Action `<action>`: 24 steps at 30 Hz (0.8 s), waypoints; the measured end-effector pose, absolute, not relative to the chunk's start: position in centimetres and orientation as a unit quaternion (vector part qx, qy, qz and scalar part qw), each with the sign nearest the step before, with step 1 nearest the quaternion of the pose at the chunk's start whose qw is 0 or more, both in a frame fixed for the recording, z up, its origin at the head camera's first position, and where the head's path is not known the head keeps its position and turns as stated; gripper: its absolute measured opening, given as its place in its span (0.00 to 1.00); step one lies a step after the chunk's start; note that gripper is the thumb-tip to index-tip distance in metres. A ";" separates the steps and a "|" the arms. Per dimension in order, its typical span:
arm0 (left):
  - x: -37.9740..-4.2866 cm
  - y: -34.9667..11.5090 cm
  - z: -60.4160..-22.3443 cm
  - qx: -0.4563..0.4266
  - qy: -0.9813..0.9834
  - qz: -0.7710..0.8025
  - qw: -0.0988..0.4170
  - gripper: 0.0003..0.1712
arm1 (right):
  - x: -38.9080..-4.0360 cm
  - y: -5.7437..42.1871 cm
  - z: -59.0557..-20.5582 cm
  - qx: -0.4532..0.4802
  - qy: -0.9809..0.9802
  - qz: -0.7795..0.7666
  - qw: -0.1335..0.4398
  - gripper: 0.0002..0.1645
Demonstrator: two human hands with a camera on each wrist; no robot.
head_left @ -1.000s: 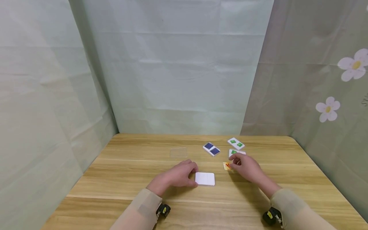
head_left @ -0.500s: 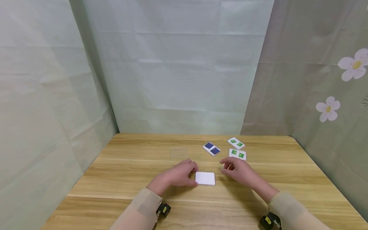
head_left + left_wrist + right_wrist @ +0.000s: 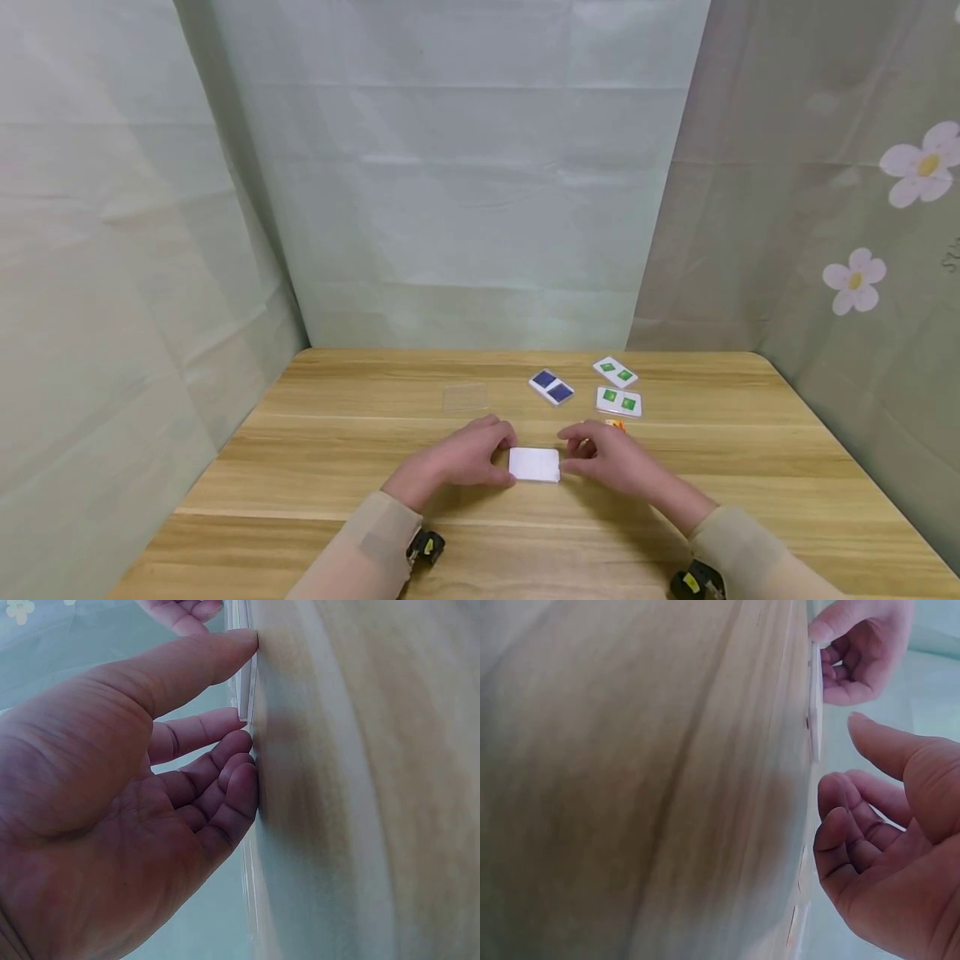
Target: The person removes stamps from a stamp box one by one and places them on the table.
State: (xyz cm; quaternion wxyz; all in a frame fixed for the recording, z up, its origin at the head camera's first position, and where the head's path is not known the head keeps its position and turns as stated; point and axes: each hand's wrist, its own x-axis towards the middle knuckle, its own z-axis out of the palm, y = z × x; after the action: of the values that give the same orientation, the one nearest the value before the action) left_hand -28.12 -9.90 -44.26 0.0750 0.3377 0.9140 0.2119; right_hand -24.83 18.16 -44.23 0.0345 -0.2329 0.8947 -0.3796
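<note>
A stack of blank white cards (image 3: 534, 465) lies flat on the wooden table, between the two hands. My left hand (image 3: 472, 452) holds its left end between thumb and index finger; the left wrist view shows the thumb (image 3: 238, 649) on one edge of the stack and the index finger at the other. Close by the stack's right edge is my right hand (image 3: 618, 457), thumb and fingers apart with nothing between them. In the right wrist view, the thumb (image 3: 885, 746) points toward the stack (image 3: 816, 712). A yellow-orange card (image 3: 617, 425) lies mostly hidden behind the right hand.
Two white cards with green squares, one upper (image 3: 615, 372) and one lower (image 3: 618, 402), lie at the back right. Left of them is a card with dark blue squares (image 3: 551, 387). A clear flat piece (image 3: 465, 397) lies beyond the left hand.
My right hand has moved left, from beside the yellow-orange card to the right edge of the white stack, uncovering the lower green card. My left hand stays in place on the stack.
</note>
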 end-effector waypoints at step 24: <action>-28.1 -9.9 -44.2 0.338 0.911 0.222 0.082 0.22 | -24.7 17.5 -44.6 -0.226 0.901 -0.363 0.079 0.32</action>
State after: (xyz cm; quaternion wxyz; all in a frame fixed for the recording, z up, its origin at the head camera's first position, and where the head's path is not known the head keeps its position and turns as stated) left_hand -28.08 -9.88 -44.16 0.0822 0.3380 0.9109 0.2218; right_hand -24.72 17.50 -44.65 0.0794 -0.2255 0.9006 -0.3630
